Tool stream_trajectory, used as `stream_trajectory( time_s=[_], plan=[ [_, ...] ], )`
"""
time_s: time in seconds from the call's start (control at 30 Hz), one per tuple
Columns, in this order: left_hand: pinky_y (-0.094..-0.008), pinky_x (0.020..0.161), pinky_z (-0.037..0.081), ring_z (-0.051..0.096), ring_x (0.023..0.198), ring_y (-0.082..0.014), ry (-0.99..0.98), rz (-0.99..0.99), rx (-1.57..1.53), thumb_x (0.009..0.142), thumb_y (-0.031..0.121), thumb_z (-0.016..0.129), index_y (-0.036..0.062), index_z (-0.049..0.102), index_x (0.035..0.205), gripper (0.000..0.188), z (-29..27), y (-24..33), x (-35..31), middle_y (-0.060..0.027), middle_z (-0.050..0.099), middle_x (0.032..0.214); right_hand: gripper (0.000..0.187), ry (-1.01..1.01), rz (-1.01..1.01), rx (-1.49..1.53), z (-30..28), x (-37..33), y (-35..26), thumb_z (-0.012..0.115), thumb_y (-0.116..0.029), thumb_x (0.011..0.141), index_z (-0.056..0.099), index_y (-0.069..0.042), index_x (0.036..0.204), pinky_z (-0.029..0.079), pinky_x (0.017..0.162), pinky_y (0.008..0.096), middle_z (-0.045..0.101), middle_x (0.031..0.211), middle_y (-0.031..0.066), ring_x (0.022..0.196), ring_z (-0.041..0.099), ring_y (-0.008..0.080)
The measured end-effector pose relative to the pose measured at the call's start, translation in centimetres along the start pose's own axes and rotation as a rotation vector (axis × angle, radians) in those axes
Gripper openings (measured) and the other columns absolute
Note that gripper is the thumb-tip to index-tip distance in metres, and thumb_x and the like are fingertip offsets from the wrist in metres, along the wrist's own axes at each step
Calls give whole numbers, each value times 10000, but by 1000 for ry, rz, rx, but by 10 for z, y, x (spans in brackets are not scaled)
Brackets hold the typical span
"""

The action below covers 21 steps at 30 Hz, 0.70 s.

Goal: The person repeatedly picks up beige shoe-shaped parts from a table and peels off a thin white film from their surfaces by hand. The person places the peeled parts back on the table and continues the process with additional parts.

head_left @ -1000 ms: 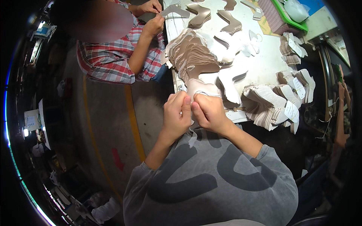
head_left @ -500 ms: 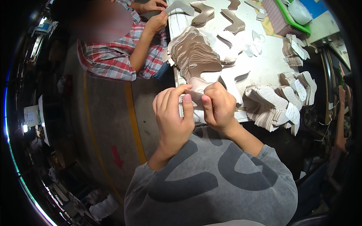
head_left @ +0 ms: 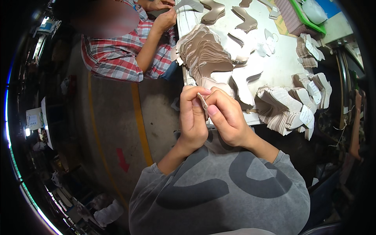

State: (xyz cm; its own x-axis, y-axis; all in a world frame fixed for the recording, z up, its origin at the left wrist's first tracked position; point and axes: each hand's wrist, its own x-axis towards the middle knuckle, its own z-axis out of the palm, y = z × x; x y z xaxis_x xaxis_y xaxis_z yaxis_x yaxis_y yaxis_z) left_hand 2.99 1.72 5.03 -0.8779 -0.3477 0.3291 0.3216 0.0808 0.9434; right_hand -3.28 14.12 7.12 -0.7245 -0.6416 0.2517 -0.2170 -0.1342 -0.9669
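Close to the table's near edge, my left hand (head_left: 192,119) and my right hand (head_left: 232,120) are together, pinching a small beige cut piece (head_left: 202,101) between thumbs and fingers. It shows almost edge-on, and the fingers cover most of it. Just beyond my fingertips, a pale beige piece (head_left: 215,84) lies at the foot of a large, fanned stack of beige curved cut pieces (head_left: 205,51). To the right of that stack is a white curved stack (head_left: 246,84).
Tagged bundles of cut pieces (head_left: 278,105) stand at the table's right edge. More curved stacks (head_left: 245,18) lie farther back, near a green-rimmed basket (head_left: 303,21). At the far left, a co-worker in a checked shirt (head_left: 113,55) handles a grey piece (head_left: 190,5).
My hands have drawn closer together, the left one shifting right. The beige piece has turned from lying crosswise to a steeper, edge-on angle. The co-worker's hands have barely moved.
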Motion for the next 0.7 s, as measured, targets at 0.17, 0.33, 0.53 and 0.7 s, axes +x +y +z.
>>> stream_trajectory(
  time_s=[0.17, 0.33, 0.53, 0.7],
  plan=[
    [-243, 744, 395, 432, 801, -85, -14, -2, 30, 1136, 124, 323, 41, 541, 1236, 254, -2, 1, 2, -39, 471, 1047, 210, -66, 19, 71, -3, 1, 3, 515, -182, 1065, 573, -7, 966, 442, 776, 354, 515, 867, 116, 796, 516, 253],
    [-268, 852, 419, 492, 901, -120, -18, -25, 29, 1133, 122, 316, 29, 546, 1250, 274, -4, 1, 2, -63, 504, 1077, 204, -72, 36, 116, -4, 3, 5, 510, -174, 1063, 573, -2, 971, 437, 793, 359, 515, 872, 114, 807, 510, 251],
    [-272, 895, 429, 510, 952, -117, -30, -94, -62, 1138, 142, 302, 21, 542, 1255, 294, -3, 3, 2, -61, 516, 1095, 191, -85, 58, 57, -7, 2, -2, 508, -155, 1058, 573, 2, 970, 448, 778, 368, 551, 886, 133, 801, 538, 277],
    [-255, 858, 438, 499, 938, -94, -69, -196, -135, 1144, 170, 298, 20, 524, 1273, 301, -5, 9, 2, -42, 515, 1094, 156, -62, 105, 11, -7, -1, -10, 539, -122, 1042, 600, 3, 971, 459, 712, 364, 578, 844, 125, 737, 564, 272]
  ],
)
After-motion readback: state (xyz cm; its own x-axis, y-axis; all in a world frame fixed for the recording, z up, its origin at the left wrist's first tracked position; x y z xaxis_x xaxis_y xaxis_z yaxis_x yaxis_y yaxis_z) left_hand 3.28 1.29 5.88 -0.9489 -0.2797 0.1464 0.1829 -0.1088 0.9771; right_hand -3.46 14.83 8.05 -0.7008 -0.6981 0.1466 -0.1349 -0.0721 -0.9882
